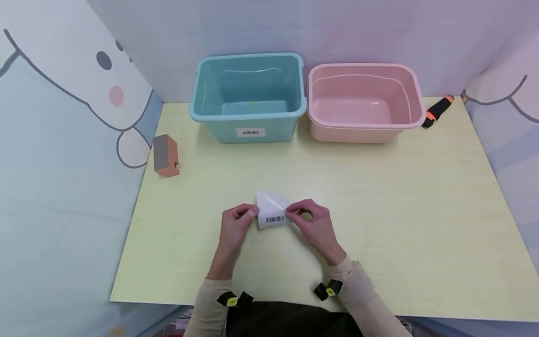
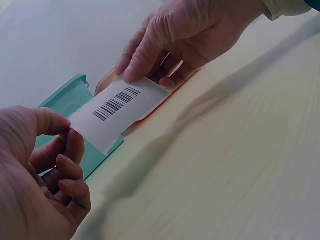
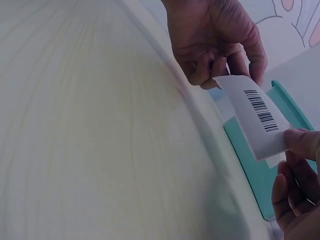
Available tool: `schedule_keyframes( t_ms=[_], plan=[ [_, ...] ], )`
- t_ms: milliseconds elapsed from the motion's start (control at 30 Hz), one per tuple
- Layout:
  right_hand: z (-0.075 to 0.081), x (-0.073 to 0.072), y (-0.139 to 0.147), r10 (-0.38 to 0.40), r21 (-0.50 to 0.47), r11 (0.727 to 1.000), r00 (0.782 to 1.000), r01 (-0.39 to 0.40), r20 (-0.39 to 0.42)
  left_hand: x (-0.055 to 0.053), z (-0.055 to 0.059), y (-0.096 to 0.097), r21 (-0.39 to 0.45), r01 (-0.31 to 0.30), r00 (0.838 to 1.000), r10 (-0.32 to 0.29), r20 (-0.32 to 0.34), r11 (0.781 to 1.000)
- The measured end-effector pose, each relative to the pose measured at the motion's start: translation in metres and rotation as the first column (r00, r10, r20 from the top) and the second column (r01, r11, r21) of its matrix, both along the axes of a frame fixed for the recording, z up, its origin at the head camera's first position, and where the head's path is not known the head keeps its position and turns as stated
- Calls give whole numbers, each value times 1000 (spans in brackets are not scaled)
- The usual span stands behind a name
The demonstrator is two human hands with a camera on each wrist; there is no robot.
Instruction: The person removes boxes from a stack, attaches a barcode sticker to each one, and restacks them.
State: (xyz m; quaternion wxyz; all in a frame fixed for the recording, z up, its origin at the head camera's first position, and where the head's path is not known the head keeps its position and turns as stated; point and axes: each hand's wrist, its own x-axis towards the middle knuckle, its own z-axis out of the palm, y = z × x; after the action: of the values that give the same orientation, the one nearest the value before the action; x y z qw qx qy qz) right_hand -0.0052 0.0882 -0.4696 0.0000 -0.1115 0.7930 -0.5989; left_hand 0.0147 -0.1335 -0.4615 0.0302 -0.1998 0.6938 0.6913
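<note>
Left hand (image 1: 236, 224) runs off the edge of the left wrist view, right hand (image 1: 316, 225) off the edge of the right; both pinch a white barcode label (image 1: 271, 208) by opposite edges, gripped spots hidden. Label spans the gap between the two grips, slightly bowed; blue bin (image 1: 275, 129) and pink bin (image 1: 358, 134) stand well beyond.

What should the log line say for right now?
left hand: pinches barcode paper | right hand: pinches its other side | blue bin: label on front | pink bin: beside blue bin
</note>
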Motion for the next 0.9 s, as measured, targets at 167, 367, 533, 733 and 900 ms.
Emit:
schedule_keyframes(
  t_ms=[167,367,533,733,900],
  plan=[
    [0,0,0,26,3,1000,999,-26,-42,1,1,1,6,-10,1000,10,8,1000],
    [3,-2,3,102,27,995,990,-100,-93,0,1,0,-4,-30,999,30,27,1000],
    [6,-2,5,151,63,988,981,-144,-122,-1,-1,0,26,-50,997,49,55,998],
    [9,-2,7,195,78,980,969,-185,-149,-3,-1,0,117,-67,992,53,119,991],
    [12,-2,8,218,82,975,959,-206,-182,-3,-1,2,128,-74,989,56,138,989]
  ],
)
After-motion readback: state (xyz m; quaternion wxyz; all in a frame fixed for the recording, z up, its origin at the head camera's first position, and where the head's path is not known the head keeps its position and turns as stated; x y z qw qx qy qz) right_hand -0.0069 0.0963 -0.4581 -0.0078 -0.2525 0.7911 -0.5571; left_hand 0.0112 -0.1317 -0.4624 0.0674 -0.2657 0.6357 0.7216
